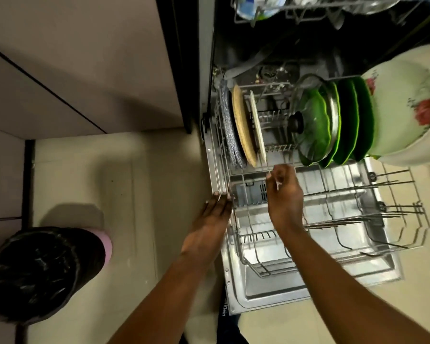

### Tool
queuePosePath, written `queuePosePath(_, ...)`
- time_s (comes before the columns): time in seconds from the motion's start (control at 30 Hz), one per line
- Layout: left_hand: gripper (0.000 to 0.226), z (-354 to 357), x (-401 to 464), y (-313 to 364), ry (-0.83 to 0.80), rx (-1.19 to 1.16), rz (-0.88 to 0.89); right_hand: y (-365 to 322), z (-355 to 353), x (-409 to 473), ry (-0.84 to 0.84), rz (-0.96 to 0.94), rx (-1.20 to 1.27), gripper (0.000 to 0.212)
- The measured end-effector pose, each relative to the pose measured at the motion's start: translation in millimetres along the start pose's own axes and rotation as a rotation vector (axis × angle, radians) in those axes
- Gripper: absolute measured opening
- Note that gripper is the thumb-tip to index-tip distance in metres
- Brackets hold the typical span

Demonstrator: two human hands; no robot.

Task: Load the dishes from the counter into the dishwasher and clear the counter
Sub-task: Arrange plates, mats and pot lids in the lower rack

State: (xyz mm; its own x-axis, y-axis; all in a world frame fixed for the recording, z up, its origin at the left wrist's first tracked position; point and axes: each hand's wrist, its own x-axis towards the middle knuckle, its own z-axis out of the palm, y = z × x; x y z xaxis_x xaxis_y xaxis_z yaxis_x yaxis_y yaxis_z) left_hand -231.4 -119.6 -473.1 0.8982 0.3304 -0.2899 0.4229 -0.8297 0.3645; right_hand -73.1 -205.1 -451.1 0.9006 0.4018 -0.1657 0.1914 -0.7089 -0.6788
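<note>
The dishwasher's lower rack (333, 192) is pulled out over the open door (258, 294). Standing in its far rows are a grey patterned plate (227, 127), a tan plate (243, 127), a white plate (258, 127), a glass lid with a black knob (313, 120), green plates (350, 120) and a large floral plate (405, 105). My left hand (215, 214) lies flat with its fingertips on the rack's left edge. My right hand (284, 197) hovers over the rack's middle, fingers loosely bent at a wire, holding no dish. The near half of the rack is bare.
The upper rack (308, 8) with cups and bowls sticks out at the top. A bin lined with a black bag (42, 274) stands on the tiled floor at lower left. Beige cabinet fronts (85, 58) fill the upper left.
</note>
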Motion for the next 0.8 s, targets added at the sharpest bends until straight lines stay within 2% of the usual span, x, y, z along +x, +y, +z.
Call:
queuePosePath(0.07,0.064,-8,-21,-3,0.011,0.015,-0.051,-2,-9,-35,-0.033,-0.023,-0.054,0.026)
queuePosePath(0.17,0.048,-47,-45,-3,-0.064,0.029,-0.119,-20,-25,-84,-0.121,-0.054,-0.098,0.031)
queuePosePath(0.27,0.052,-92,-65,0,0.000,0.066,-0.196,-51,-46,-121,-0.206,-0.140,-0.142,0.035)
queuePosePath(0.37,0.058,-146,-88,3,0.044,0.055,-0.223,-91,-70,-142,-0.232,-0.214,-0.151,0.034)
queuePosePath(0.47,0.055,-204,-121,2,0.117,0.049,-0.245,-138,-91,-159,-0.249,-0.281,-0.210,0.033)
queuePosePath(0.63,0.056,-282,-195,-11,0.152,0.056,-0.328,-211,-105,-189,-0.320,-0.418,-0.300,0.036)
queuePosePath(0.73,0.046,-325,-245,-29,0.155,0.073,-0.367,-257,-108,-213,-0.415,-0.517,-0.400,0.040)
queuePosePath(0.8,0.034,-360,-278,-48,0.193,0.090,-0.421,-295,-109,-228,-0.487,-0.653,-0.455,0.042)
